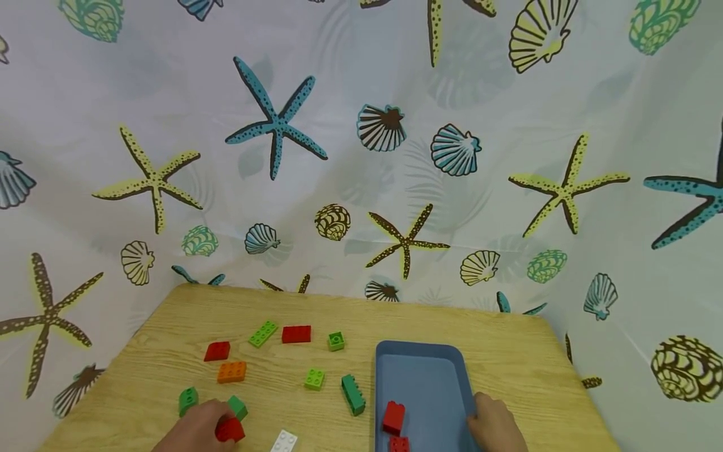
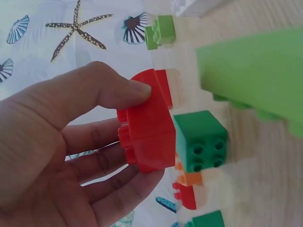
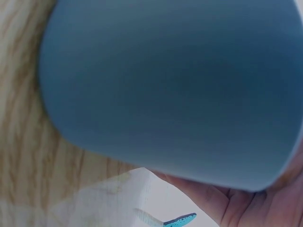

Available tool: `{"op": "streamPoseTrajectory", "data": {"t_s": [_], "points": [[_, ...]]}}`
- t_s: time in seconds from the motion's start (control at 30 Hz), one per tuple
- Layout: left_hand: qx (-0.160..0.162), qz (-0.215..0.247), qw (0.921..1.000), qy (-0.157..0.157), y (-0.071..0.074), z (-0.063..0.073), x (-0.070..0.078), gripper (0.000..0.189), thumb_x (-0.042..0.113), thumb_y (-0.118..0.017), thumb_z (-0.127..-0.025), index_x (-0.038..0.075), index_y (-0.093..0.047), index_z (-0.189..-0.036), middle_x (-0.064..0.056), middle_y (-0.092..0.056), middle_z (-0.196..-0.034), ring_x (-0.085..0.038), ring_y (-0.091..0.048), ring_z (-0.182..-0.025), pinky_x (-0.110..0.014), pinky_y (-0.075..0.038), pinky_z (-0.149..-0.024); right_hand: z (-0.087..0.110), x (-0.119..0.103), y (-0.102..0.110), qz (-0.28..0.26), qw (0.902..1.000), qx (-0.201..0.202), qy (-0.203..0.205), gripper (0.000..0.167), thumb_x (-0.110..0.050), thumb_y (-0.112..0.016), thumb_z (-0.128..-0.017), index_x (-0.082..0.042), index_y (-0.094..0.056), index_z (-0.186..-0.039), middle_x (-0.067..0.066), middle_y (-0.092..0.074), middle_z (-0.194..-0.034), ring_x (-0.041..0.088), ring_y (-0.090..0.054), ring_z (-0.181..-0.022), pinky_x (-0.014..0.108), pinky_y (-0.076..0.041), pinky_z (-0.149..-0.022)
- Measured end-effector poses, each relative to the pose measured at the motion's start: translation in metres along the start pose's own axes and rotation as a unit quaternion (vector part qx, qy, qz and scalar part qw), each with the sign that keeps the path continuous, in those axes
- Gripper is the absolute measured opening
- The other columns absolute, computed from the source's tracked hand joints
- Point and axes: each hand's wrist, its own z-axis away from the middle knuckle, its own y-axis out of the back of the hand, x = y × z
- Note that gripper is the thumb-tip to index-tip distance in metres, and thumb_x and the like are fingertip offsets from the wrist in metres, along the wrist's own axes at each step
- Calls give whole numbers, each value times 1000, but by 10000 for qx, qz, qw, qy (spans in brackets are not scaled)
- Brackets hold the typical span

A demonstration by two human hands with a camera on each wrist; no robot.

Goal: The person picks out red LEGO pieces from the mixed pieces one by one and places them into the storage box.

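Observation:
My left hand [image 1: 194, 430] holds a red toy brick [image 2: 151, 125] between thumb and fingers, just above the table at the lower left. In the left wrist view its studs face the palm. Right beside it stands a green brick [image 1: 238, 408]. At the tray's right side, my right hand [image 1: 497, 425] grips the edge of the blue-grey tray [image 1: 420, 376]; the tray wall hides part of the fingers in the right wrist view. Inside the tray, toward the near left, lie a red brick [image 1: 393, 418] and another red brick [image 1: 398, 444], partly cut off.
Spread over the wooden table [image 1: 480, 326] are more bricks: an orange one [image 1: 231, 371], a dark green one [image 1: 353, 394], a white one [image 1: 284, 441], a long red one [image 1: 296, 334] and several light green ones. A patterned curtain [image 1: 339, 188] hangs behind and at the sides.

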Motion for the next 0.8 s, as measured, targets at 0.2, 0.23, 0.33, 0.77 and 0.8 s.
{"op": "streamPoseTrajectory", "data": {"t_s": [0.2,0.23,0.33,0.77,0.8], "points": [[23,-77,9978,-652,7,-1,20,26,7,-83,-75,5,-71,-97,-3,-65,-89,-17,-54,-78,-31,-51,-67,0,0,0,67,9999,-47,-62,7,3,-57,-79,4,-62,-83,11,-63,-69,20,-51,-60,34,-44,-54],[33,-88,9969,-782,8,-1,23,25,7,-82,-74,4,-71,-97,-3,-64,-88,-17,-54,-77,-31,-51,-66,0,0,0,75,9999,-50,-74,6,3,-57,-79,4,-62,-82,11,-63,-68,20,-51,-60,34,-44,-54],[44,-196,9947,-1006,10,0,31,24,6,-81,-74,5,-70,-96,-3,-62,-86,-17,-52,-76,-31,-51,-65,0,1,-1,109,9999,-46,-69,5,2,-56,-80,3,-61,-81,12,-62,-68,20,-50,-60,34,-43,-54],[-35,-489,9898,-1339,4,-4,69,29,10,-81,-75,3,-70,-101,-3,-64,-94,-17,-52,-77,-35,-54,-72,-3,-2,-1,63,9995,-208,-227,4,2,-59,-81,3,-62,-84,11,-63,-69,20,-52,-61,34,-45,-56],[-43,-538,9885,-1413,3,-4,72,28,11,-81,-76,3,-70,-101,-3,-64,-95,-16,-53,-76,-34,-54,-72,-3,-2,-1,67,9995,-217,-230,5,2,-59,-81,3,-62,-84,11,-63,-69,20,-52,-61,34,-46,-56]]}}
